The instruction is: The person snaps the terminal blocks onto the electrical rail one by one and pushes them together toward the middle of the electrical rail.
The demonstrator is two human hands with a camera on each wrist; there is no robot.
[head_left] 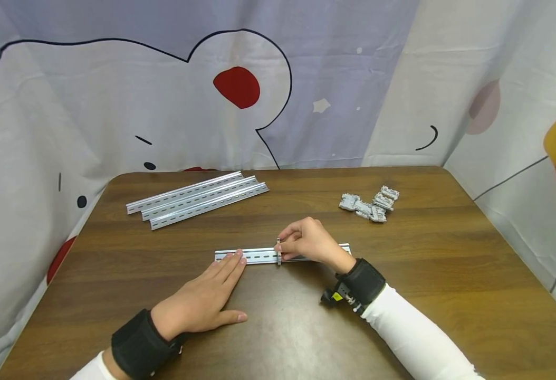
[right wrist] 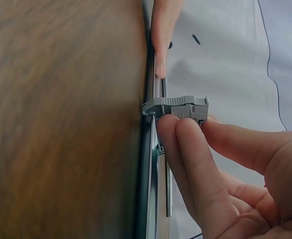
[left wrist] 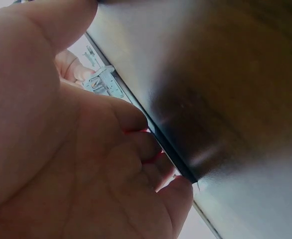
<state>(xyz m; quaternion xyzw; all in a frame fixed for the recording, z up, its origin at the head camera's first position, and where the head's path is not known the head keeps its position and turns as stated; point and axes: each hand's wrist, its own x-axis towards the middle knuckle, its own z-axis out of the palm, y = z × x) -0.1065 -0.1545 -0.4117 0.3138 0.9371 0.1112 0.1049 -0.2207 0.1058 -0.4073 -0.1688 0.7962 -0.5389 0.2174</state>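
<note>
A slotted metal DIN rail [head_left: 260,257] lies crosswise on the table before me. My left hand [head_left: 202,301] rests flat, its straight fingertips on the rail's left part and its thumb spread out on the table. Between thumb and fingers, my right hand [head_left: 313,244] pinches a narrow grey DIN rail clip [right wrist: 178,107] with a ridged edge. The clip stands upright across the rail near its middle, its lower end at the rail's near edge. Whether it is latched cannot be told. In the left wrist view, the clip [left wrist: 105,83] shows beyond my palm.
Three more slotted rails [head_left: 207,198] lie side by side at the back left of the brown table [head_left: 425,295]. A loose group of several grey clips [head_left: 370,206] lies at the back right. A printed curtain [head_left: 164,105] hangs behind the table.
</note>
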